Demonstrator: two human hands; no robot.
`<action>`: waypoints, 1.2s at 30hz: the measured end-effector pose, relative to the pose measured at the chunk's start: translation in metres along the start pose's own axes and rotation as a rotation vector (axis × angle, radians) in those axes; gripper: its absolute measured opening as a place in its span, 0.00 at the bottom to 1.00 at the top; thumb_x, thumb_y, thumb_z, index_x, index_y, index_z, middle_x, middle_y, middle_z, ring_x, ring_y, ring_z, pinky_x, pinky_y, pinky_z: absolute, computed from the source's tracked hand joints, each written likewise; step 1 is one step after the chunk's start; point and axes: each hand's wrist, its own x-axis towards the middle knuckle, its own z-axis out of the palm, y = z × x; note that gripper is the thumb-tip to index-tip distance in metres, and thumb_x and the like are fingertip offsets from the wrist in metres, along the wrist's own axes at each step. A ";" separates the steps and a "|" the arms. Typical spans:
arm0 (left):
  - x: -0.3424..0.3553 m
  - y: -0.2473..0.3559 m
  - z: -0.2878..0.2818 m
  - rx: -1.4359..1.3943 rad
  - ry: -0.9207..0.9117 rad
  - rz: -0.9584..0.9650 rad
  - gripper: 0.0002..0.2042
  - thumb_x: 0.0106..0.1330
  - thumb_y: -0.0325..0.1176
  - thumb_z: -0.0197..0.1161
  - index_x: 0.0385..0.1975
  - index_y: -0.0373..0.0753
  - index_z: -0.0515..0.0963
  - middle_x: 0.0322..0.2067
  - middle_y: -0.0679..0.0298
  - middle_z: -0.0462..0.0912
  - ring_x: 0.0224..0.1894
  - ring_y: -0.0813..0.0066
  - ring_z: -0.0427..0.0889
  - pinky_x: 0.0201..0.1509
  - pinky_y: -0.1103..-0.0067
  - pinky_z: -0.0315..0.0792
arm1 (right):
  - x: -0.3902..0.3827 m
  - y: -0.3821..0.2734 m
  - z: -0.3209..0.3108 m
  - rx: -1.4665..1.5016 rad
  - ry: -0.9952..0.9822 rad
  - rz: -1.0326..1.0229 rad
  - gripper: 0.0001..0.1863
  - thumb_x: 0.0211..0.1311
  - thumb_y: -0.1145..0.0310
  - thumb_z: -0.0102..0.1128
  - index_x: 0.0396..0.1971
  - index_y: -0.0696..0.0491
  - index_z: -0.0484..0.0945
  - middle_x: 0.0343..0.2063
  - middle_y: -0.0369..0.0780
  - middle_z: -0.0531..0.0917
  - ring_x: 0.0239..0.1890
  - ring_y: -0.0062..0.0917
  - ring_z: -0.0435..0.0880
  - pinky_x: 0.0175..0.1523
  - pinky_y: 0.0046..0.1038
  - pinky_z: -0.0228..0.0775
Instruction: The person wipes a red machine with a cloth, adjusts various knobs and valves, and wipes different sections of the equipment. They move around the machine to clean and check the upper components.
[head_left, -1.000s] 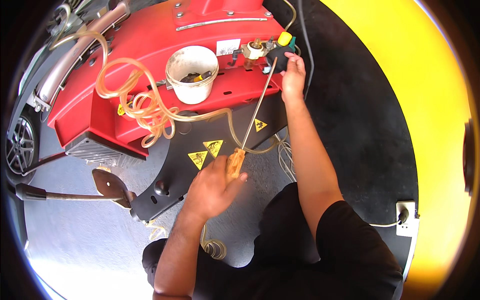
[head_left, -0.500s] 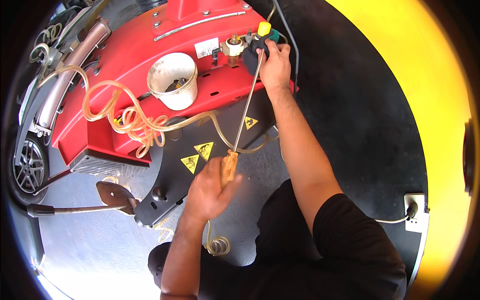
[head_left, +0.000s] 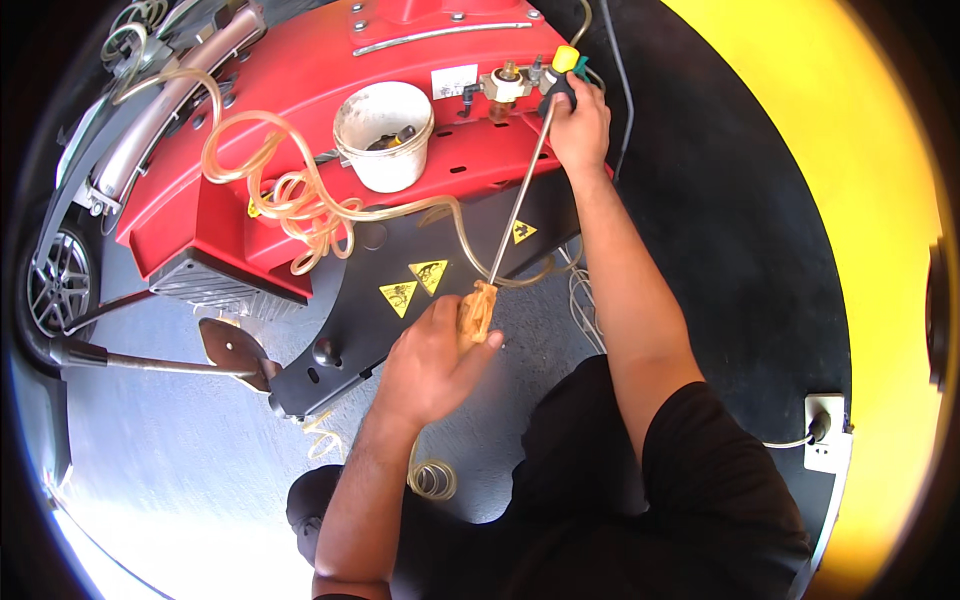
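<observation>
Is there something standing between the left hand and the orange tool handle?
Nothing visible: the left hand holds the orange tool handle directly. The translucent hose passes close to the metal shaft, just beyond the handle.

On the tyre changer [head_left: 300, 85], a bucket [head_left: 390, 172] is standing between a coiled hose [head_left: 300, 222], on the person's left, and an air-filter unit [head_left: 503, 86], on the right. A screwdriver [head_left: 520, 195] is extending forward from the left hand [head_left: 430, 355] to the right hand [head_left: 583, 125] at the unit's right end. A car wheel [head_left: 62, 285] is standing far left; a wall socket [head_left: 822, 455] is sitting far right.
</observation>
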 end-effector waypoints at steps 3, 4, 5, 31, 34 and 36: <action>-0.003 0.000 -0.007 -0.011 -0.016 -0.121 0.26 0.69 0.48 0.66 0.52 0.30 0.72 0.42 0.41 0.83 0.48 0.39 0.83 0.52 0.56 0.75 | 0.001 -0.020 -0.008 -0.242 -0.167 0.010 0.22 0.68 0.67 0.61 0.62 0.46 0.77 0.57 0.44 0.78 0.57 0.45 0.78 0.59 0.43 0.77; -0.003 0.000 -0.008 -0.017 -0.022 -0.162 0.26 0.69 0.49 0.65 0.51 0.31 0.72 0.44 0.41 0.83 0.50 0.39 0.82 0.54 0.56 0.75 | 0.001 -0.024 -0.013 -0.312 -0.220 -0.024 0.23 0.68 0.67 0.60 0.63 0.45 0.77 0.56 0.44 0.78 0.58 0.44 0.78 0.58 0.43 0.77; -0.003 -0.001 -0.009 -0.016 -0.029 -0.155 0.26 0.69 0.49 0.65 0.52 0.30 0.72 0.43 0.40 0.83 0.49 0.39 0.82 0.53 0.56 0.75 | 0.001 -0.024 -0.018 -0.384 -0.270 -0.062 0.23 0.68 0.67 0.60 0.63 0.44 0.77 0.56 0.43 0.77 0.58 0.43 0.78 0.57 0.43 0.78; -0.019 0.005 -0.023 0.031 -0.242 -0.133 0.27 0.73 0.56 0.59 0.46 0.30 0.72 0.45 0.40 0.83 0.51 0.38 0.82 0.56 0.54 0.75 | 0.014 0.039 -0.032 0.071 -0.154 0.205 0.16 0.67 0.73 0.56 0.53 0.53 0.83 0.51 0.48 0.81 0.50 0.40 0.85 0.56 0.39 0.77; -0.021 0.004 -0.029 0.012 -0.255 -0.143 0.28 0.73 0.56 0.57 0.46 0.30 0.72 0.46 0.40 0.83 0.52 0.38 0.82 0.57 0.54 0.75 | 0.025 0.015 -0.020 0.409 -0.006 0.560 0.15 0.67 0.73 0.55 0.51 0.60 0.81 0.48 0.52 0.87 0.51 0.41 0.87 0.57 0.36 0.75; -0.021 0.001 -0.022 -0.006 -0.197 -0.074 0.28 0.73 0.57 0.58 0.46 0.30 0.72 0.42 0.40 0.83 0.48 0.37 0.82 0.53 0.53 0.75 | 0.045 0.035 -0.026 0.221 -0.183 0.362 0.17 0.66 0.71 0.56 0.52 0.60 0.80 0.47 0.54 0.87 0.53 0.43 0.86 0.58 0.36 0.75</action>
